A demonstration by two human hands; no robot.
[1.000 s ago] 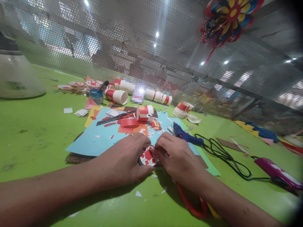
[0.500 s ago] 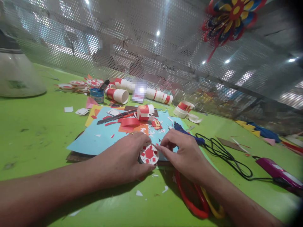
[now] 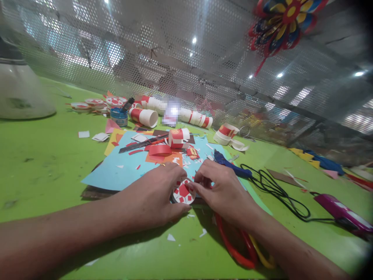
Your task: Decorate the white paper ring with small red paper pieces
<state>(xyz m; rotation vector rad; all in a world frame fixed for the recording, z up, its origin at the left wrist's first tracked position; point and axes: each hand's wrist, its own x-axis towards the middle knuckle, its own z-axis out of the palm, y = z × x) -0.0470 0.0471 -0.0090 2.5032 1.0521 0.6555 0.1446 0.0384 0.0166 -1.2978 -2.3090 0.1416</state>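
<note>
Left hand curled firmly around a white disc with red pieces, right hand at its right rim, toward the bench's near edge.
Too hard a squeeze from the left hand could buckle the disc's rim; a brushing fingertip could push a red piece askew. The right hand's thumb and forefinger are close together, but whether they pinch anything cannot be told; a piece sticking to them could lift off. Farther toward the bench's far edge, the blue glue gun might burn the knuckles, if hot. By the near edge, the right forearm could snag the red handle loop.
</note>
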